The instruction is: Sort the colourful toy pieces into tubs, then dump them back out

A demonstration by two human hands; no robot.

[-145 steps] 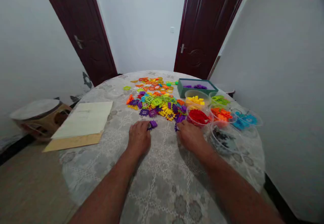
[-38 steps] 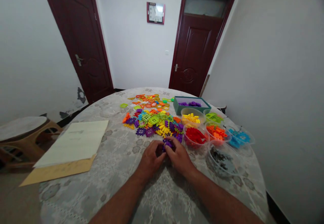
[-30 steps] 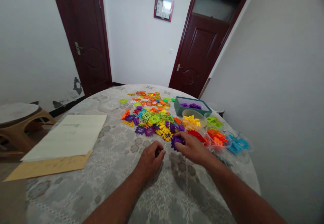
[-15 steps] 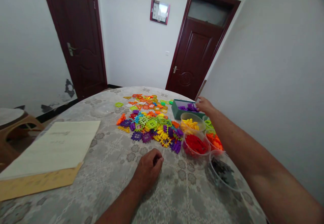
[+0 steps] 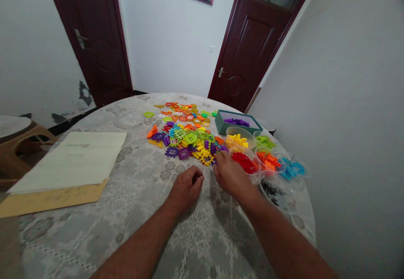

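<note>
A pile of colourful plastic building pieces (image 5: 189, 138) lies across the middle of the table. At its right front edge, my right hand (image 5: 232, 173) has its fingers curled down over purple building pieces, and its fingertips are partly hidden. My left hand (image 5: 187, 186) rests loosely closed on the tablecloth in front of the pile, with nothing visible in it. Beside my right hand stands a clear bowl of red pieces (image 5: 245, 162). Behind that is a clear bowl of yellow pieces (image 5: 237, 141). A green box (image 5: 221, 124) farther back contains purple pieces (image 5: 236, 122).
More clear bowls at right hold orange pieces (image 5: 268, 160), light green pieces (image 5: 265, 142), blue pieces (image 5: 293, 168) and dark pieces (image 5: 274, 192). Sheets of paper (image 5: 74, 159) lie at left over a tan envelope (image 5: 57, 199). A brown stool (image 5: 27, 144) stands beyond the table's left edge.
My right hand has moved from above the green box back to the near right edge of the pile. My left hand stays in place. The view has tilted down.
</note>
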